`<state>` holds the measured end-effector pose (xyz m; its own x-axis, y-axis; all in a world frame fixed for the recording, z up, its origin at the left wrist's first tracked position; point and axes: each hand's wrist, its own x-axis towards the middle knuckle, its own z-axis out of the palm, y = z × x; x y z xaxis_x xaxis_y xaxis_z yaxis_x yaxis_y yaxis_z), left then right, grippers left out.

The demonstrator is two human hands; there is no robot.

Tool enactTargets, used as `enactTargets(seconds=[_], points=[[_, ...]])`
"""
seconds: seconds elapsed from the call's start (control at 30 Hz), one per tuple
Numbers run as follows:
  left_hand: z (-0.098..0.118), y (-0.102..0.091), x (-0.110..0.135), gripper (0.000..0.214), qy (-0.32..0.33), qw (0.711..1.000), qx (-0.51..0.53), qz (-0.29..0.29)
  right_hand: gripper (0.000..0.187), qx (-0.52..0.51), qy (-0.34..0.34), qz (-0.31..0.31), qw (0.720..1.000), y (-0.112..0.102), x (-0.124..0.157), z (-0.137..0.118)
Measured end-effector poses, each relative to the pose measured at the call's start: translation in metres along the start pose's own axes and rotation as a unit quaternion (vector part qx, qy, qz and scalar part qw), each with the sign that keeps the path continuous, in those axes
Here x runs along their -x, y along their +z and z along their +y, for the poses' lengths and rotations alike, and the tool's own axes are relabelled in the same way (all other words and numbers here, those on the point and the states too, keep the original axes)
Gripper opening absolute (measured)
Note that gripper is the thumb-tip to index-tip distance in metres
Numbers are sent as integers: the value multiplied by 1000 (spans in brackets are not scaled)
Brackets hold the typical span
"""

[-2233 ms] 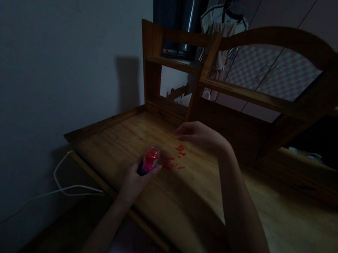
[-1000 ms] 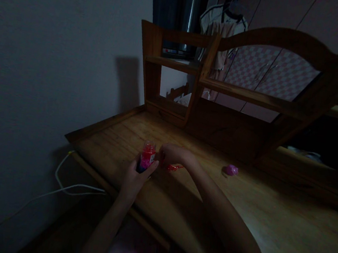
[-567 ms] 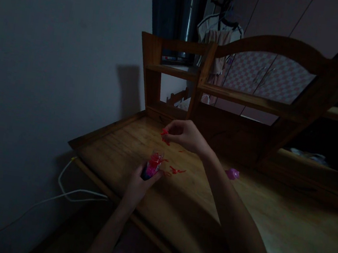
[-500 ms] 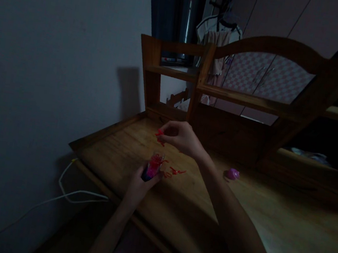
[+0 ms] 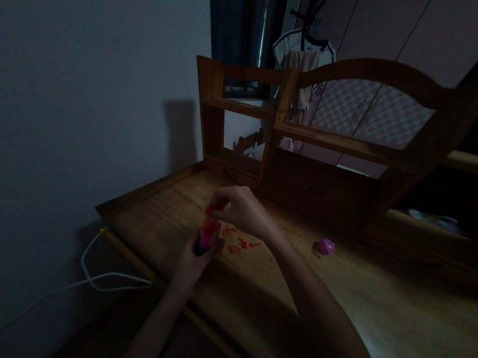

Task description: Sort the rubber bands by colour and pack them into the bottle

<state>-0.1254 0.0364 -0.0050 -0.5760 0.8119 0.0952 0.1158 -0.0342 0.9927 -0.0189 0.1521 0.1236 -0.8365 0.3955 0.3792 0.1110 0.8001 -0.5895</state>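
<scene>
My left hand [image 5: 193, 258] is wrapped round a small clear jar [image 5: 208, 235] above the desk. Red bits show near the jar's top, pink ones lower down and dark blue at the bottom. At the jar's mouth, my right hand [image 5: 235, 207] pinches some red, band-like pieces [image 5: 209, 210]; its fingertips partly hide them. Several loose red pieces [image 5: 247, 243] lie on the wood just right of the jar. Dim light keeps me from telling exactly what the pieces are.
The wooden desk [image 5: 364, 301] has a shelf unit [image 5: 275, 125] along its back. A shiny purple object [image 5: 326, 247] lies on the right. A white cable [image 5: 116, 274] hangs by the left edge, near the wall [image 5: 78, 93]. Clothes [image 5: 304, 64] hang behind.
My right hand has come down and left, bringing the red pieces to the jar's mouth. More red pieces now show on the desk beside the jar. The view has shifted slightly.
</scene>
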Motion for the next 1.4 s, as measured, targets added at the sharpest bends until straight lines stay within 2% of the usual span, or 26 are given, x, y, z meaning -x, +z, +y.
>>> enactTargets(seconds=[0.2,0.37,0.43,0.6,0.73,0.9,1.0,1.1,1.27,1.4], points=[[-3,-1,-1,60,-10,1000,-13,-1,8,43,-17,-15,999,-11,1,4],[-3,-1,0,55,-2,999,-45,-14,12,24,-24,-118,992,-24,3,9],[-1,-1,0,51,16,998,-60,-21,13,17,-20,-141,990,-28,5,9],[2,1,1,46,42,995,-88,-33,6,17,22,-131,991,-31,7,8],[3,2,4,44,44,993,-95,-48,11,65,47,-122,989,-27,7,11],[7,2,7,46,49,992,-88,-79,41,73,72,-136,985,-18,7,21],[6,3,8,49,52,990,-94,-95,57,82,85,-180,976,-13,7,20],[3,4,9,56,61,988,-106,-94,66,102,105,-222,964,-7,8,13],[2,3,8,55,62,989,-99,-92,66,96,122,-233,960,-5,8,4],[4,2,6,55,41,990,-96,-91,55,58,113,-218,968,-21,9,10]])
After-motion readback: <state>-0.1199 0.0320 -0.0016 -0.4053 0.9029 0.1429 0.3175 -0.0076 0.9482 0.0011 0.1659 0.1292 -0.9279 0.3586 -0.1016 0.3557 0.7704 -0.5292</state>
